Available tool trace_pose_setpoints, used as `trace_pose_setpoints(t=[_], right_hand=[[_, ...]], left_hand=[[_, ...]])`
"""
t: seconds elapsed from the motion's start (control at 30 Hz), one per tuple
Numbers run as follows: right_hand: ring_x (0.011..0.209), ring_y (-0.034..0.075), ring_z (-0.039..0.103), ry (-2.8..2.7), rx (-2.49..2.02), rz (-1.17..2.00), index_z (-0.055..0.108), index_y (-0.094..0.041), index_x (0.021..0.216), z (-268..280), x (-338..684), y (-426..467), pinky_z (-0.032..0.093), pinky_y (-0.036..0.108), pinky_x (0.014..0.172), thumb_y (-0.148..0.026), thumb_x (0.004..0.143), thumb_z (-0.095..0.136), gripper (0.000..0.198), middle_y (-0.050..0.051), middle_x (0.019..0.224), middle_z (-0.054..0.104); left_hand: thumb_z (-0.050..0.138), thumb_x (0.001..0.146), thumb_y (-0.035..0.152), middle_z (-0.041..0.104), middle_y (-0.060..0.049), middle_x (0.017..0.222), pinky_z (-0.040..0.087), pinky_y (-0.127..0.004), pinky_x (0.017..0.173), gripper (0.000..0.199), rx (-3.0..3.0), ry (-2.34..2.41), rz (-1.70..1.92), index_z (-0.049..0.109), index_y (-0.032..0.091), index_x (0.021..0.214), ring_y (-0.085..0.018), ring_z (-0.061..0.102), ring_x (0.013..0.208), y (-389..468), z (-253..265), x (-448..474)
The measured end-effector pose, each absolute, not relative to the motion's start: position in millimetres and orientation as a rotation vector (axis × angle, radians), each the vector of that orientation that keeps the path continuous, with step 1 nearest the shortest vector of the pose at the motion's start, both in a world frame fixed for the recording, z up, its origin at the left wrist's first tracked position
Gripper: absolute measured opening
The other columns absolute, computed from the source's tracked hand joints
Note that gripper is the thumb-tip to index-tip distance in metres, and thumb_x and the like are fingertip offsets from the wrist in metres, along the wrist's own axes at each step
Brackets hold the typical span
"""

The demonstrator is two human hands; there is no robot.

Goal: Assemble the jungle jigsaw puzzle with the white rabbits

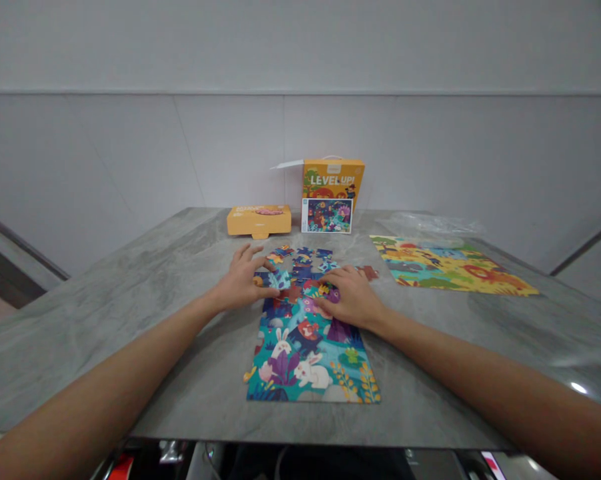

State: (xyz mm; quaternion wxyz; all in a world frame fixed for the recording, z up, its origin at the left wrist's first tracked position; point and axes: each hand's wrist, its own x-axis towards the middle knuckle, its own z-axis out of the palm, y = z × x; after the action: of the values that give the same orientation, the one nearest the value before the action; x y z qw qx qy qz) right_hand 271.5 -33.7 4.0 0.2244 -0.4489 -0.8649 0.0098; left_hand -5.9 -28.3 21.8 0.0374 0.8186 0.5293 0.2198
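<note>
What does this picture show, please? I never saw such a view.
No machine here: the bare left hand and right hand are a person's; a camera worn on the head looks forward and down. On the grey table lies a partly joined puzzle, with loose pieces beyond. The left hand holds a light-blue piece; the right hand is over the puzzle's right side, its grip unclear. Farther back are an orange box, LEVEL UP! box and picture card. A yellow animal picture lies to the right.

1 left hand and 1 right hand, 2 in all; 1 flat yellow box and 1 upright yellow box; 1 teal puzzle, 1 yellow puzzle; 1 picture card; 1 table; loose pieces too crowded to count
</note>
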Motion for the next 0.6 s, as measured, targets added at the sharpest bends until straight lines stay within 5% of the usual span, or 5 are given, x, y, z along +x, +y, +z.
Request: trace_pose_setpoints(t=[0.23,0.4,0.6], right_hand=[[0.102,0.028,0.056,-2.355,-1.245,0.054,0.071,-0.02,0.103,3,272,-32,0.038,0.041,0.089,-0.03,0.077,0.071,0.028,0.007,0.102,0.071],[0.1,0.028,0.057,-2.308,-1.218,0.04,0.07,-0.019,0.103,1,272,-30,0.04,0.042,0.088,-0.031,0.074,0.074,0.031,0.007,0.1,0.071],[0.096,0.027,0.057,-2.242,-1.058,0.01,0.069,-0.019,0.097,4,273,-31,0.041,0.042,0.087,-0.04,0.078,0.074,0.029,0.008,0.096,0.071]], left_hand=[[0.079,0.069,0.053,0.036,-0.01,0.149,0.021,-0.061,0.114,0.05,2.611,1.26,0.509,0.071,0.029,0.112,-0.041,0.017,0.143,-44,18,13],[0.076,0.071,0.058,0.035,-0.009,0.15,0.022,-0.062,0.113,0.056,2.645,1.235,0.491,0.068,0.033,0.12,-0.042,0.016,0.143,-40,18,10],[0.069,0.083,0.044,0.042,-0.011,0.146,0.018,-0.063,0.114,0.041,2.721,1.318,0.46,0.068,0.029,0.121,-0.039,0.022,0.142,-28,12,-3]])
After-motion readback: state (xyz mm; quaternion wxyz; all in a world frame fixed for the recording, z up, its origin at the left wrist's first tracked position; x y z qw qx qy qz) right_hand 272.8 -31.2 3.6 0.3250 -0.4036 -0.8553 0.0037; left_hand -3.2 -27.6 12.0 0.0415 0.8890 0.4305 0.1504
